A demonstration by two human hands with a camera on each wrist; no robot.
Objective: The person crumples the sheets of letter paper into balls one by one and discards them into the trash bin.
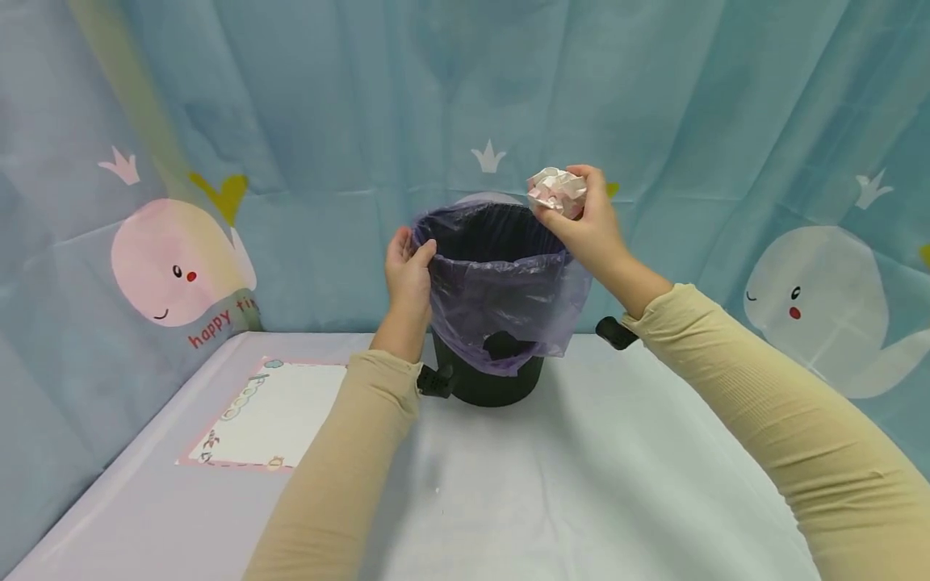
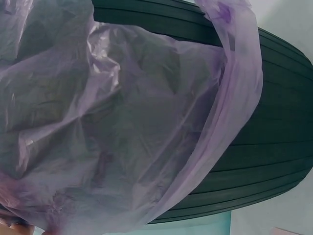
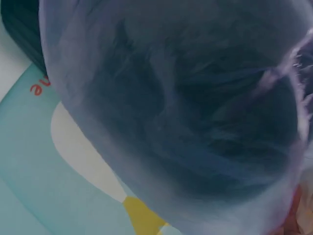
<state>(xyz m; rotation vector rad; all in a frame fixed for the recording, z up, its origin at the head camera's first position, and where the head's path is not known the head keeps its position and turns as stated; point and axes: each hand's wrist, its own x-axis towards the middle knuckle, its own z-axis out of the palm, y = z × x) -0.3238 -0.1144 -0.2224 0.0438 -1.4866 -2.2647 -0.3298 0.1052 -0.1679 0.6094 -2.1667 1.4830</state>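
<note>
A dark trash can (image 1: 494, 391) stands on the white table, lined with a thin purple trash bag (image 1: 501, 298) folded down over its rim. At the can's left rim, my left hand (image 1: 408, 270) grips the edge with the thumb toward the opening. My right hand (image 1: 592, 230) holds a crumpled ball of paper (image 1: 556, 192), white with pinkish patches, at the right side of the rim. In the left wrist view the bag (image 2: 146, 107) drapes over the ribbed can wall (image 2: 274, 122). The right wrist view is mostly filled by the bag (image 3: 171, 107), with fingers just showing at its lower right corner.
A flat white sheet with a pink decorated border (image 1: 276, 415) lies on the table (image 1: 494, 492) to the left. Behind the can hangs a blue curtain (image 1: 349, 105) with whale prints. Dark wrist cameras (image 1: 616, 332) stick out from both cuffs.
</note>
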